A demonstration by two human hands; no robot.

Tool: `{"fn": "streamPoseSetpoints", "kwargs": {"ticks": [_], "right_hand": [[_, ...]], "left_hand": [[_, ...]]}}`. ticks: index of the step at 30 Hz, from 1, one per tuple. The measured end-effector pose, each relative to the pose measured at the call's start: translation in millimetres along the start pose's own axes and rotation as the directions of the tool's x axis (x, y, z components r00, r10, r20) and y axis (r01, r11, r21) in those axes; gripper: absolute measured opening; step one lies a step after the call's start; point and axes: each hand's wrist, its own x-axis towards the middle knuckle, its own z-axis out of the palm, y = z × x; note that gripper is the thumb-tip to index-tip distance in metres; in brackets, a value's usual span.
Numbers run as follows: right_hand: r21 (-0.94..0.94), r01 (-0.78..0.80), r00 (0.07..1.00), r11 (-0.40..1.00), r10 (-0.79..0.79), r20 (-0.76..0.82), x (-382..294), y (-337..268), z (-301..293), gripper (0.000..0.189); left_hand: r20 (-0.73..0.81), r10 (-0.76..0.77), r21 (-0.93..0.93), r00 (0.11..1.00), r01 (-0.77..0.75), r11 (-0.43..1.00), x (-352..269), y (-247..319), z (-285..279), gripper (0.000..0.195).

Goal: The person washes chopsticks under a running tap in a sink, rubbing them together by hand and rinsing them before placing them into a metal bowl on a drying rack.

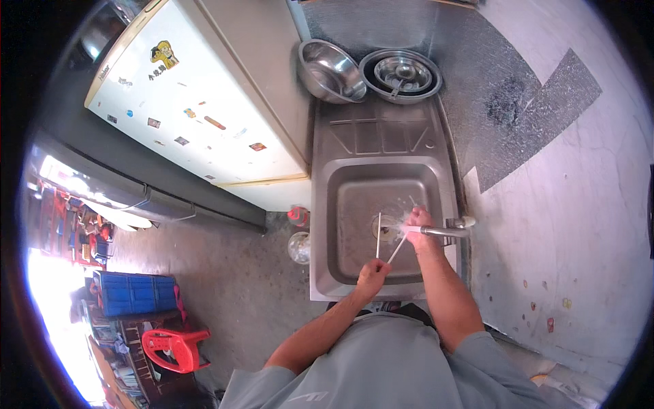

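Observation:
Over the steel sink basin [352, 255], my left hand [374, 277] grips the near ends of two thin, pale sticks that look like chopsticks. One chopstick [378, 235] points up over the drain [387, 228]. The other chopstick [397, 249] slants right to my right hand [422, 224], whose fingers are closed around it. A metal faucet [445, 232] reaches in from the right, its water running onto my right hand and splashing in the basin. The spout and spray partly hide the right fingers.
Steel bowls [332, 71] and a nested basin stack with a ladle [401, 76] stand beyond the drainboard [378, 134]. A white refrigerator [204, 102] borders the left. On the floor are a red-capped bottle [298, 216], a clear container [299, 248], and a red plastic stool [179, 350].

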Motion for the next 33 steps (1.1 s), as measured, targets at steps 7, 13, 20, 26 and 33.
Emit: {"fn": "streamPoseSetpoints", "kwargs": {"ticks": [7, 13, 20, 26, 33], "right_hand": [[-0.064, -0.185, 0.973, 0.981, 0.192, 0.129, -31, 47, 1, 0.027], [0.028, 0.014, 1.0, 1.0, -0.014, 0.012, 15, 10, -10, 0.031], [-0.116, -0.157, 0.982, 0.981, 0.168, 0.089, -21, 47, -5, 0.026], [-0.062, 0.078, 0.997, 0.995, -0.079, -0.025, 4, 6, -4, 0.024], [-0.104, -0.144, 0.983, 0.984, 0.154, 0.097, -27, 36, 5, 0.023]], "left_hand": [[0.187, -0.295, -0.332, 0.937, 0.343, 0.879, 3, 6, -12, 0.019], [0.139, -0.172, -0.15, 0.975, 0.193, 0.97, 0, 8, -3, 0.021], [0.017, -0.18, -0.159, 0.983, 0.181, 0.971, -2, -10, -9, 0.021], [0.24, -0.253, -0.231, 0.937, 0.308, 0.923, -7, 1, -8, 0.022], [0.242, -0.362, -0.357, 0.9, 0.43, 0.829, -10, 8, -18, 0.026]]}}
